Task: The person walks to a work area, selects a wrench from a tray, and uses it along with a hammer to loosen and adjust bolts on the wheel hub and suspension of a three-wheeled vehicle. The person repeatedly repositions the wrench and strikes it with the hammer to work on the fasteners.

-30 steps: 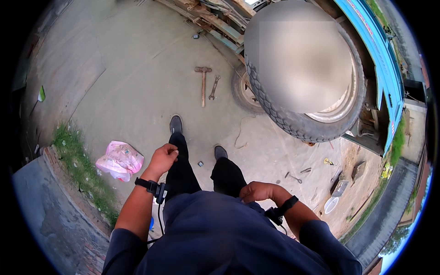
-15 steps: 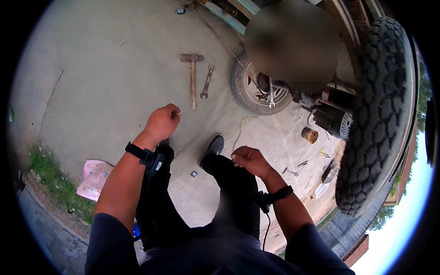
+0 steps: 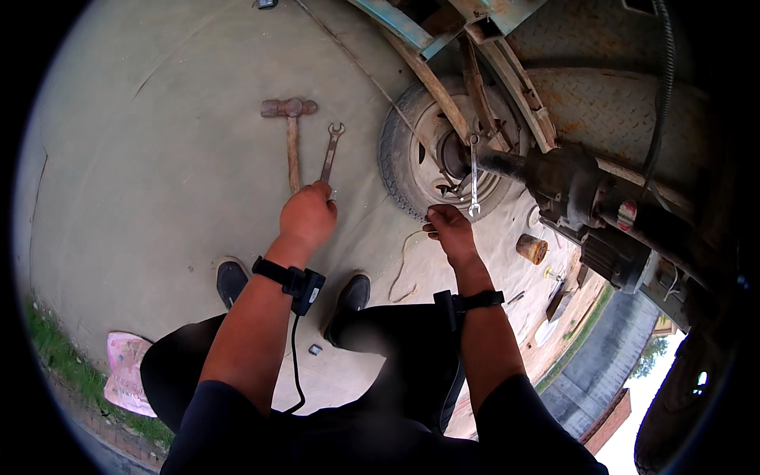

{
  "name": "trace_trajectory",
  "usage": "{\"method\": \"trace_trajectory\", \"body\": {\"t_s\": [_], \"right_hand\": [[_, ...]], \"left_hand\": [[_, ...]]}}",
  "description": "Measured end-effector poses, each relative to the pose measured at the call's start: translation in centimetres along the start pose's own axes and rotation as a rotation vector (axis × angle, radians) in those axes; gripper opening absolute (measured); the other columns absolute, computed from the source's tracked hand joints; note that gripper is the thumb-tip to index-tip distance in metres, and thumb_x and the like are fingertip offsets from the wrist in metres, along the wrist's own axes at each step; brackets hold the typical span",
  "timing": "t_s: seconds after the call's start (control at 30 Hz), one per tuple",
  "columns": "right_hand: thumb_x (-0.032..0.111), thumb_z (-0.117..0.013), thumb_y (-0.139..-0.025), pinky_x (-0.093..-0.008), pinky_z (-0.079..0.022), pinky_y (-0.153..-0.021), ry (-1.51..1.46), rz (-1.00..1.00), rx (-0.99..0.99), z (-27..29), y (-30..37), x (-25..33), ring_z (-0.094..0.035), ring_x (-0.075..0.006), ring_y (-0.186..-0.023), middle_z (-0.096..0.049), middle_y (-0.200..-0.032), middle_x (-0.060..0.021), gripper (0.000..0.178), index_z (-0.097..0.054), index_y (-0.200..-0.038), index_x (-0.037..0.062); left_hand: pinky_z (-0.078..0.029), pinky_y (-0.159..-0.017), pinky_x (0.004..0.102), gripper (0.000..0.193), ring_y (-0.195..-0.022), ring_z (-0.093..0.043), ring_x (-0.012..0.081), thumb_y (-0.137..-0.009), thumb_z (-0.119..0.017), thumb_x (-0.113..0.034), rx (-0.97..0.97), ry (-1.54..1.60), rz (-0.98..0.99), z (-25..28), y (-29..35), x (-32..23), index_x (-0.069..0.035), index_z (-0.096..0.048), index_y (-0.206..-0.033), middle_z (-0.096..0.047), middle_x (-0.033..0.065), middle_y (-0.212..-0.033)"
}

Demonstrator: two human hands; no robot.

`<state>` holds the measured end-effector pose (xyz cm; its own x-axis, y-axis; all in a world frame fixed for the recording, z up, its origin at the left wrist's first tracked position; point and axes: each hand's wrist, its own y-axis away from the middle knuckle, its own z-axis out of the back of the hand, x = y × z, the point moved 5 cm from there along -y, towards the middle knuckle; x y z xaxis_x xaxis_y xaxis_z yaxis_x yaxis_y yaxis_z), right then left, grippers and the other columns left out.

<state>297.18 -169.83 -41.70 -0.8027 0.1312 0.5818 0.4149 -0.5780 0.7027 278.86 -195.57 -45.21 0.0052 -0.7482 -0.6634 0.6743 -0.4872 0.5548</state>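
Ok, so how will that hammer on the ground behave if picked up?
The hammer is probably head-heavy, given its bulky brown head on a slim handle. It should feel stiff, since the handle looks wooden and straight.

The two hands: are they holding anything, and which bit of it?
I can't tell for sure. The left hand hides the lower end of the wrench beside the hammer, but no grip shows. No held thing shows in the right hand.

Grey concrete floor [image 3: 182, 174], wooden-handled hammer [image 3: 293, 146], wrench [image 3: 331, 150] beside it, pink bag [image 3: 128, 374], rusty can [image 3: 532, 248]
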Motion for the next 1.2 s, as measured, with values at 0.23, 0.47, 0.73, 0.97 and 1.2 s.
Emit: {"method": "trace_trajectory", "body": {"t_s": [0.23,0.47,0.73,0.97,1.2], "right_hand": [[0.023,-0.065,-0.093,-0.0273,-0.05,-0.07,0.165,0.095,0.024,1.2,-4.8,1.8,-0.067,-0.0153,-0.081,-0.067,-0.096,-0.0057,0.032,-0.061,-0.118,0.003],[0.026,-0.066,-0.094,-0.0281,-0.052,-0.075,0.295,0.102,0.307,-0.5,-5.1,2.7,-0.066,-0.0148,-0.083,-0.066,-0.095,-0.0051,0.036,-0.06,-0.119,0.0006],[0.03,-0.068,-0.092,-0.0278,-0.051,-0.075,0.175,0.135,0.334,0.1,-2.8,3.3,-0.064,-0.0147,-0.082,-0.065,-0.093,-0.0065,0.042,-0.06,-0.12,-0.0004],[0.029,-0.067,-0.093,-0.0276,-0.05,-0.076,0.176,0.158,0.378,0.5,-3.2,3.0,-0.063,-0.0142,-0.083,-0.064,-0.094,-0.0065,0.041,-0.06,-0.121,-0.0004],[0.029,-0.067,-0.093,-0.0275,-0.05,-0.076,0.179,0.165,0.409,0.2,-3.7,3.2,-0.063,-0.0142,-0.083,-0.064,-0.094,-0.0064,0.043,-0.058,-0.123,-0.0011]], "left_hand": [[-0.054,-0.08,0.0459,0.02,-0.091,-0.067,0.036,-0.086,-0.061,-0.016,0.034,-0.192,-0.052,-3.4,-4.7,3.4,-0.005,-0.061,-0.103,-0.065,0.017,-0.103],[-0.056,-0.076,0.0425,0.024,-0.09,-0.068,0.0346,-0.087,-0.062,-0.017,0.163,-0.437,-0.136,-7.1,-7.1,5.9,-0.001,-0.057,-0.104,-0.065,0.018,-0.103],[-0.057,-0.073,0.0418,0.038,-0.086,-0.069,0.034,-0.085,-0.071,-0.024,0.119,-0.53,-0.167,-9.3,-8.8,6.5,-0.001,-0.048,-0.105,-0.065,0.0174,-0.097],[-0.057,-0.072,0.0417,0.045,-0.085,-0.069,0.0338,-0.081,-0.076,-0.026,0.055,-0.556,-0.1,-9.6,-9.1,6.4,-0.002,-0.045,-0.104,-0.066,0.0165,-0.093],[-0.057,-0.073,0.041,0.044,-0.085,-0.069,0.0333,-0.08,-0.077,-0.027,-0.001,-0.536,-0.099,-9.8,-9.4,6.2,-0.003,-0.047,-0.101,-0.066,0.0162,-0.093]]}}
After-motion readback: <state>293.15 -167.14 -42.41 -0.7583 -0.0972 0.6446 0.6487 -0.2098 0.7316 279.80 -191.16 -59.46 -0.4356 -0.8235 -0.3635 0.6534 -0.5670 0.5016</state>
